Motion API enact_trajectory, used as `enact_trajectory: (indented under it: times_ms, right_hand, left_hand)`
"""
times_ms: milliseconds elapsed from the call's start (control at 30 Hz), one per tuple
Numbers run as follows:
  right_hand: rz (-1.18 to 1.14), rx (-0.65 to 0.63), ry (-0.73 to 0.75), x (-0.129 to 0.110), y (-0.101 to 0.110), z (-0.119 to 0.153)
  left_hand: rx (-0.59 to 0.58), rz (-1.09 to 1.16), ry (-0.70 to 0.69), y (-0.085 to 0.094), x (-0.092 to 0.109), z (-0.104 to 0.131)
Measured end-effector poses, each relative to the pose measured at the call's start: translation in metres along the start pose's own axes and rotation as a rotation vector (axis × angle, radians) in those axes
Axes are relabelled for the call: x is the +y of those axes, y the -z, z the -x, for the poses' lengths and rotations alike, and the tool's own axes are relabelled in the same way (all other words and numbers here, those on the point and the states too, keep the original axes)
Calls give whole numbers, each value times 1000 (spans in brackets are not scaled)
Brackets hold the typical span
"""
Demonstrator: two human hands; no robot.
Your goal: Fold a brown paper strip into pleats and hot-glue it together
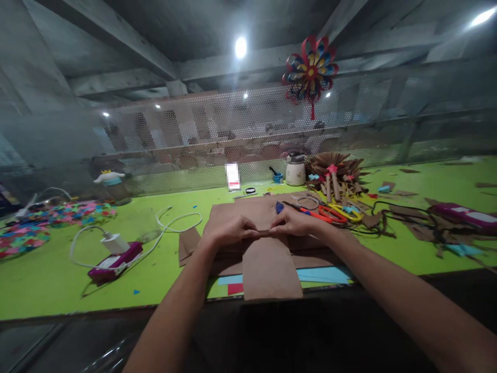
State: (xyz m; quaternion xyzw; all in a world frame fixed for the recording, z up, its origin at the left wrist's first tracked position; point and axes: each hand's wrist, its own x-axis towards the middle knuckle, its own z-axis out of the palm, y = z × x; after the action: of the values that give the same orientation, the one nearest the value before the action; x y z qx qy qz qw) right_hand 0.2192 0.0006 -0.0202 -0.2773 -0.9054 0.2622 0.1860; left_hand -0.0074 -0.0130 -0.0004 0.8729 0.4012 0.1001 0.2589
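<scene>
My left hand (pixel 235 229) and my right hand (pixel 290 221) pinch the far edge of a strip of brown kraft paper (pixel 271 269), side by side with a short gap between them. A narrow fold shows along that edge. The strip's near end hangs slightly over the table's front edge. Under it lies a stack of larger brown paper sheets (pixel 229 210), with light blue paper (pixel 324 275) and a bit of red paper (pixel 235 288) below. Scissors with orange handles (pixel 324 215) and others with yellow handles (pixel 351 213) lie just beyond my right hand.
A purple power strip (pixel 116 264) with a white charger and cable lies left, near a pile of coloured paper stars (pixel 77 210). Behind stand a phone (pixel 233 176), a white jug (pixel 295 171) and folded paper fans (pixel 334 166). Another purple power strip (pixel 469 217) and paper scraps lie right.
</scene>
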Motion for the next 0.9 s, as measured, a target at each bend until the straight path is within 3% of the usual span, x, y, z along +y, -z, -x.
enact_trajectory:
  times_ms: [233,367,600,700,800,900]
  right_hand:
    - [34,2,38,-3,-3,-3]
    - [54,80,-1,-2,-6,-2]
    - [8,160,41,1,-7,-1]
    - [-176,192,-6,2,-3,1]
    - [-522,268,-11,-2,1,6]
    - [-759,204,83,-14,5,10]
  left_hand:
    - [-40,83,28,8,-1,6]
    - [-71,165,60,11,-1,8]
    - [30,208,59,9,-3,7]
    - [2,323,28,10,-4,8]
    - [-9,458,-65,14,-1,13]
    - [-46,569,-124,12,3,16]
